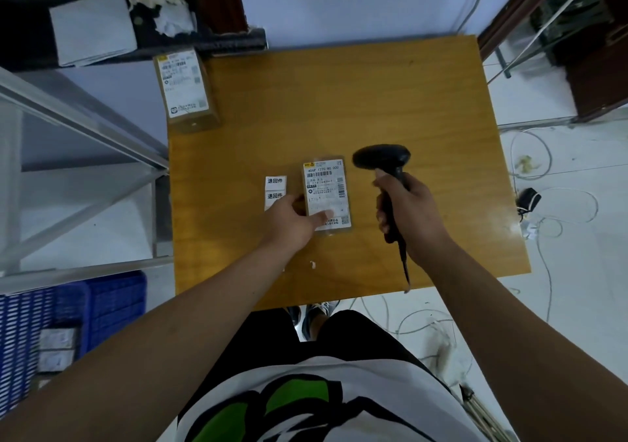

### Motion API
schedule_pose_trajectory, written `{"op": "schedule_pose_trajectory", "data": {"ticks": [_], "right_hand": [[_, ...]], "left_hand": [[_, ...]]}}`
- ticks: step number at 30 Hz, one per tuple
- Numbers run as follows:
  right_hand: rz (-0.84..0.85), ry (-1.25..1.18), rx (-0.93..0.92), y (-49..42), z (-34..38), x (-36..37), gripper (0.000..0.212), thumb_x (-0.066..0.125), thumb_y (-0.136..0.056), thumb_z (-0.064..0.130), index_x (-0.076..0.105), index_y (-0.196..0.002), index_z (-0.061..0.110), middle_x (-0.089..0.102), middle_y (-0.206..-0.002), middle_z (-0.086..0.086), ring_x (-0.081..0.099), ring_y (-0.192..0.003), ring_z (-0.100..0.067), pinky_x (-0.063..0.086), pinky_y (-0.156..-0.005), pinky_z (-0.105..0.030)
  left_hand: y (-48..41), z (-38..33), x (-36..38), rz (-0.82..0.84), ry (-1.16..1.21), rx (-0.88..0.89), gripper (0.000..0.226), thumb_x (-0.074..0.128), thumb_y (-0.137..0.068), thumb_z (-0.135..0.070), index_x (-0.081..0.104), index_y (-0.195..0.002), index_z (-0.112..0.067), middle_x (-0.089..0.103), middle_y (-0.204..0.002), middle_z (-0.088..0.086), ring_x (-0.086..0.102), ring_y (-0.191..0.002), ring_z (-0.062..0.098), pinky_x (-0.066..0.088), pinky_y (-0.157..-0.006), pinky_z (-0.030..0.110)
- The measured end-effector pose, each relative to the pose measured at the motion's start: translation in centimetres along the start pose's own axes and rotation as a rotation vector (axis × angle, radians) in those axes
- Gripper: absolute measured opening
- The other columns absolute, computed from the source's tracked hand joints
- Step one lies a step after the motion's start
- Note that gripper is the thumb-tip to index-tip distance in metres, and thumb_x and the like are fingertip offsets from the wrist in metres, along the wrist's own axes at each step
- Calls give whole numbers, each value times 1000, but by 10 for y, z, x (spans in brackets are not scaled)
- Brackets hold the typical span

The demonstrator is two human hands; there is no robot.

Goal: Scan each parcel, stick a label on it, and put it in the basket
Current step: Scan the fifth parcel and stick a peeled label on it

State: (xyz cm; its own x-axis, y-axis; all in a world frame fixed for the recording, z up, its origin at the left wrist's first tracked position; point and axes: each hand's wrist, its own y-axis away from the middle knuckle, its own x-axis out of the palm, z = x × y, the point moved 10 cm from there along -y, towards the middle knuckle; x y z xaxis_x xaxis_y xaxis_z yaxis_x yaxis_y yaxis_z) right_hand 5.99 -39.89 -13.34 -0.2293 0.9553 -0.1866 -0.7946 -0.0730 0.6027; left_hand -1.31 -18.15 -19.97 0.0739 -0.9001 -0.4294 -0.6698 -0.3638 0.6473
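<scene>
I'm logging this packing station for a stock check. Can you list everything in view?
table: 1, yellow-brown wood, centre
near parcel: 1, brown with white slip, table middle
far parcel: 1, brown with white slip, table's far left corner
labels: 2 showing, white with black print, left of near parcel
scanner: 1, black, corded, right of near parcel
basket: 1, blue, floor at lower left
rack: 1, grey metal, left of table
cables: several, white, floor at right
left hand: 1, holds the near parcel
right hand: 1, grips the scanner
</scene>
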Motion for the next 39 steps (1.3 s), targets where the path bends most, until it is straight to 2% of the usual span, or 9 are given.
{"op": "schedule_pose_trajectory", "data": {"ticks": [3, 8, 13, 18, 23, 27, 31, 34, 39], "right_hand": [[126, 78, -47, 18, 19, 23, 40, 61, -100, 51, 65, -108, 12, 59, -68, -3, 54, -53, -16, 47, -53, -32], [118, 146, -49, 18, 22, 41, 45, 60, -98, 56, 64, -103, 12, 60, -68, -5, 56, -53, -17, 49, -57, -36], [121, 165, -73, 19, 23, 41, 50, 59, -99, 55, 63, -106, 6, 58, -66, -7, 54, -50, -19, 47, -55, -34], [119, 109, -38, 20, 20, 39, 46, 61, -98, 55, 64, -104, 9, 58, -68, -5, 53, -51, -15, 46, -51, -32], [119, 110, -90, 23, 25, 34, 40, 60, -98, 57, 64, -105, 17, 59, -67, -3, 53, -51, -17, 46, -53, -32], [121, 61, -71, 22, 20, 27, 37, 62, -97, 58, 63, -109, 23, 59, -67, -3, 53, -53, -19, 45, -54, -34], [120, -34, 16, 23, 13, 24, 41, 64, -98, 55, 64, -108, 15, 57, -68, -4, 50, -52, -18, 42, -51, -33], [115, -41, 38, 29, 20, 30, 45, 63, -97, 57, 63, -100, 12, 57, -67, -3, 50, -53, -16, 42, -50, -32], [82, -4, 18, 41, 42, 42, 39, 60, -100, 53, 60, -94, 15, 55, -70, -5, 51, -52, -13, 44, -47, -28]], "left_hand": [[1, -1, 1, -27, -32, 17, 57, 86, -82, -39, 66, -131, -17, 72, -127, -1, 67, -104, 13, 43, -64, 13], [-2, 5, 0, -49, -92, 4, 73, 84, -78, -55, 62, -138, -20, 70, -131, -2, 67, -116, 18, 55, -88, 29], [-5, 8, 2, -25, -25, 7, 63, 86, -76, -51, 69, -130, -23, 75, -122, -5, 71, -108, 15, 59, -89, 35], [-6, 15, 1, -37, -43, -46, 86, 86, -71, -60, 59, -141, -18, 67, -137, 1, 64, -123, 22, 56, -100, 44], [5, 9, -4, -68, 50, 17, 81, 86, -76, -55, 55, -142, -19, 65, -119, -13, 63, -106, 11, 53, -85, 29], [17, 10, -28, -201, 21, 96, 75, 72, -81, -69, 52, -140, -28, 68, -105, -11, 65, -93, 7, 55, -79, 33], [17, 33, -57, -339, -32, 55, 56, 66, -91, -62, 55, -135, -30, 63, -95, -14, 66, -87, 9, 55, -73, 33], [17, 45, -71, -405, -143, 33, 61, 69, -89, -61, 53, -137, -26, 64, -105, -9, 64, -90, 13, 54, -71, 32], [11, 62, -68, -389, -289, -36, 90, 73, -72, -77, 47, -135, -19, 57, -131, 3, 60, -114, 26, 56, -89, 44]]}}
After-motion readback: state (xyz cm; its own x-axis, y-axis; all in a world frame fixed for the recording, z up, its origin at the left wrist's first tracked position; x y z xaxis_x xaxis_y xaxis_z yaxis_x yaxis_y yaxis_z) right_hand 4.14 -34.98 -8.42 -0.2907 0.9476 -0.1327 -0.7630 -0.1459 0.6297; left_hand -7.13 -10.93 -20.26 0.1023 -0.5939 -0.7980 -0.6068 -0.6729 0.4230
